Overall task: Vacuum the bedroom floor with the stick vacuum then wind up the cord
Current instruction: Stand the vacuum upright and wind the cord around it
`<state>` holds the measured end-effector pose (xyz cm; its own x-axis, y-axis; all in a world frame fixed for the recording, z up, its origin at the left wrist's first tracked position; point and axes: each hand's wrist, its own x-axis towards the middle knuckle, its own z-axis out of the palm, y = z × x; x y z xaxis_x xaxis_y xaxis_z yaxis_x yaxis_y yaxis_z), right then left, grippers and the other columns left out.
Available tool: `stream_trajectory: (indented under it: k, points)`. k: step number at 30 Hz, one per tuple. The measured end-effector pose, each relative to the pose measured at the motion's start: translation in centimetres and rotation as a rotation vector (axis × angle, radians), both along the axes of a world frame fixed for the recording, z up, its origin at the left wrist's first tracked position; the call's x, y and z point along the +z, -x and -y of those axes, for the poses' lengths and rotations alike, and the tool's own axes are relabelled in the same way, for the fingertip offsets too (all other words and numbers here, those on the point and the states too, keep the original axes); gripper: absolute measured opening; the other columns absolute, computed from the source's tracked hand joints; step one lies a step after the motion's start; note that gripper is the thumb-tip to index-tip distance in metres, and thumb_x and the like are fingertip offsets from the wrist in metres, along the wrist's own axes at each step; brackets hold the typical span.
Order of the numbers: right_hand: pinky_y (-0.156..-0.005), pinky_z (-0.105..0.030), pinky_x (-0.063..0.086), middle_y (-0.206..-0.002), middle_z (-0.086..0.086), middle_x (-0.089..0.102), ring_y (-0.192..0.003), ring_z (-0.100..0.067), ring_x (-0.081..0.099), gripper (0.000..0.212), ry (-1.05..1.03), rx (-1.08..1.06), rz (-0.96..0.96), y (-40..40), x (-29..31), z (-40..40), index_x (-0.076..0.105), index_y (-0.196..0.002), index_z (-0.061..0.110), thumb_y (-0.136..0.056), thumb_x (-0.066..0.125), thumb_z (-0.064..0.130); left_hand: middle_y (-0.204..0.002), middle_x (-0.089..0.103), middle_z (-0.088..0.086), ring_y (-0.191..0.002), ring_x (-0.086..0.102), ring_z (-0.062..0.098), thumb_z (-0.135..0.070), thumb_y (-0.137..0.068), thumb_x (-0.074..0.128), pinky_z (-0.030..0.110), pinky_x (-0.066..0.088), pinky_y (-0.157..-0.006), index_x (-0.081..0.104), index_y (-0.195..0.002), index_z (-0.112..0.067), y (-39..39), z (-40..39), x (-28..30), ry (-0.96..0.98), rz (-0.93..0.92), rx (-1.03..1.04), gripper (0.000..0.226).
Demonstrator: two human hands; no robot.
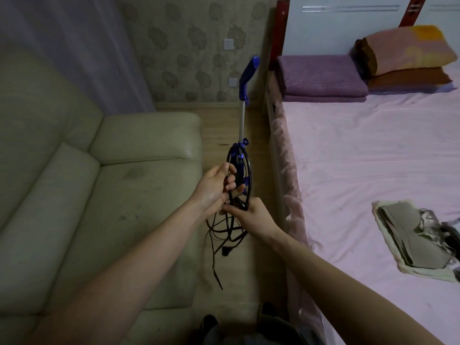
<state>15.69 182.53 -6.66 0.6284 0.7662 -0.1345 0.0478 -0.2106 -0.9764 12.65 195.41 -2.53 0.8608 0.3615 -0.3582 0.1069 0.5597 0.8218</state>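
Looking down from the head view, the vacuum (245, 105) stands nearly upright in the strip of floor (219, 128) between the sofa (99, 183) and the bed (373, 158), its long axis running from the blue handle at top down toward the hands. The cord (249, 170) hangs in tall loops along the lower body, so the loops lie parallel to that axis. The left hand (214, 188) curls its fingers round the left side of the loops, level with the body. The right hand (251, 215) sits just below and slightly right, pinching the cord at the bottom of the loops. Both hands touch the bundle, the right being nearer the slack. That slack trails down from the hands in loose tangles toward the floor, the plug (226, 250) dangling below the right hand. Winding looks partly done; I judge the next turn must carry slack upward along the axis.
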Motion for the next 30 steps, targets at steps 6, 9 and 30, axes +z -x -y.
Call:
stream_trajectory:
  k: [6, 9, 30]
  points:
    - [-0.044, -0.009, 0.033, -0.044, 0.022, 0.053, -0.042, 0.004, 0.048, 0.028, 0.044, -0.285, -0.202, -0.7, 1.2, -0.4, 0.074, -0.089, 0.004, -0.094, 0.060, 0.028, -0.109, 0.060, 0.005, -0.105, 0.057, 0.020, -0.014, -0.100, 0.039, 0.031, 0.050, -0.089, 0.055, -0.112, -0.014, 1.4, -1.5, -3.7, -0.559, -0.310, 0.174, 0.020]
    - [-0.041, -0.018, 0.026, -0.044, 0.008, 0.043, -0.041, -0.010, 0.031, 0.029, 0.059, -0.334, -0.288, -1.4, 2.3, -0.4, 0.072, -0.091, 0.003, -0.094, 0.059, 0.029, -0.130, 0.054, 0.007, -0.118, 0.049, 0.018, -0.006, -0.093, 0.044, 0.027, 0.038, -0.095, 0.046, -0.131, -0.012, 3.4, -0.6, -7.5, -0.774, -0.543, -0.330, 0.038]
    - [-0.041, -0.020, 0.025, -0.039, 0.008, 0.040, -0.042, -0.008, 0.027, 0.029, 0.056, -0.615, -0.622, -3.8, 1.7, 1.0, 0.065, -0.106, -0.001, -0.099, 0.052, 0.024, -0.083, 0.062, -0.007, -0.082, 0.059, 0.014, -0.037, -0.093, 0.055, 0.025, 0.044, -0.066, 0.064, -0.089, -0.026, 2.3, 3.6, -10.1, -0.967, -0.470, -0.525, 0.015]
